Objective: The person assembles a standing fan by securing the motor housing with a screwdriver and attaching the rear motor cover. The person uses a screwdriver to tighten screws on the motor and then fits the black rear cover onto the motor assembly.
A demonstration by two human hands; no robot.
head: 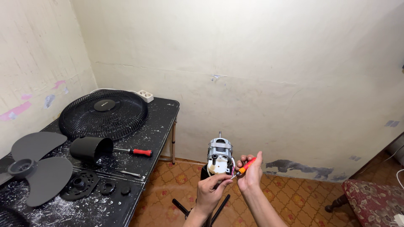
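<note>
fan grille [103, 114] on table [162, 126] at left, screwdriver [134, 151] before it, fan motor [219, 157] right of table

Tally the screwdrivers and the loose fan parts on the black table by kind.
Screwdrivers: 2, red-handled on the table, orange-handled in the right hand
Fan grilles: 1
Fan blades: 1
Black motor covers: 1
Total: 5

A plain home room used for repairs: stained plaster walls [261, 63], patterned floor tiles [294, 197], fan parts across a black tabletop [160, 126].
</note>
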